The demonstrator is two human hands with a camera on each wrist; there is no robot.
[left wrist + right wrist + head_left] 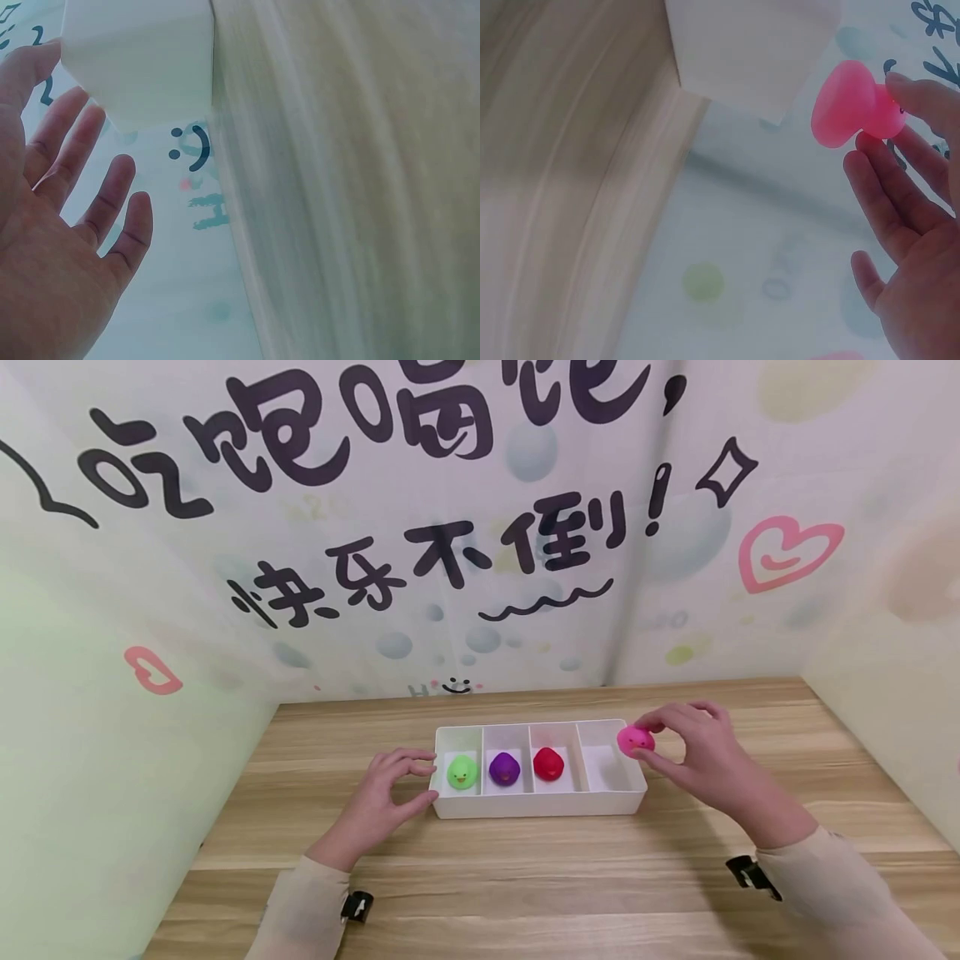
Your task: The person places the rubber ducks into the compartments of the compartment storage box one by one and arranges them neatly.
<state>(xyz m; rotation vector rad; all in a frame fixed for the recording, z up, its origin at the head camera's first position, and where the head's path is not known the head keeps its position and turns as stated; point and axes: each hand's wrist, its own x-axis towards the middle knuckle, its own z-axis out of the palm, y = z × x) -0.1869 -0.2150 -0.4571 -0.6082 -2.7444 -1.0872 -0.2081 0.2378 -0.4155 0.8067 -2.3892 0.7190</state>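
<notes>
A white tray [540,806] with a row of compartments stands on the table. From left to right it holds a green toy duck [462,772], a purple toy duck [505,768] and a red toy duck [549,764]; the rightmost compartment is bare. At the tray's right end, my right hand [701,756] pinches a pink toy duck [847,105] between thumb and fingers, above the rim. My left hand [381,800] is at the opposite end, thumb and fingertips right at the wall, its fingers spread and loosely bent in the left wrist view.
The wooden table [480,885] runs back to a printed wall sheet [360,660] with large black writing. Pale side walls flank the table left and right. Black wrist bands [357,907] sit over both sleeves.
</notes>
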